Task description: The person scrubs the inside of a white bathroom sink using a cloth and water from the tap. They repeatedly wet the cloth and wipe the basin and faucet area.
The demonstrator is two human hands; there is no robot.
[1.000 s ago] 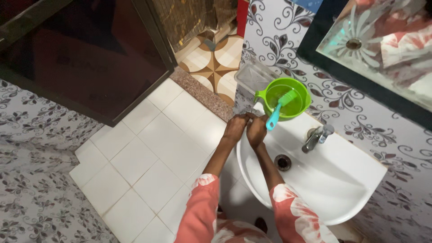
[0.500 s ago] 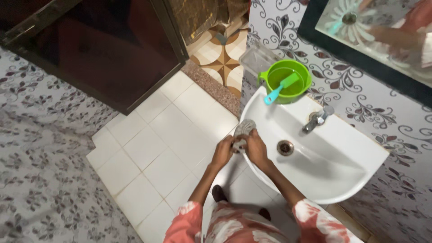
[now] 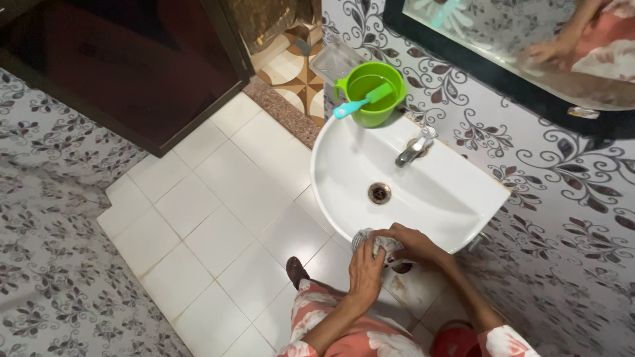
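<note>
Head view: grey cloth (image 3: 377, 243) mostly under both hands.

Looking down at a white sink (image 3: 344, 165) on a flowery wall. Both hands together at the front rim, left hand (image 3: 366, 271) and right hand (image 3: 413, 242), squeezing a grey cloth (image 3: 378, 243) between them. Round drain (image 3: 379, 192) in the middle of the bowl, silver tap (image 3: 415, 147) at the back. Green bowl (image 3: 370, 94) on the far corner, blue brush (image 3: 360, 103) lying in it. White floor tiles (image 3: 218, 218) below, one shoe (image 3: 297, 270) on them.
</note>
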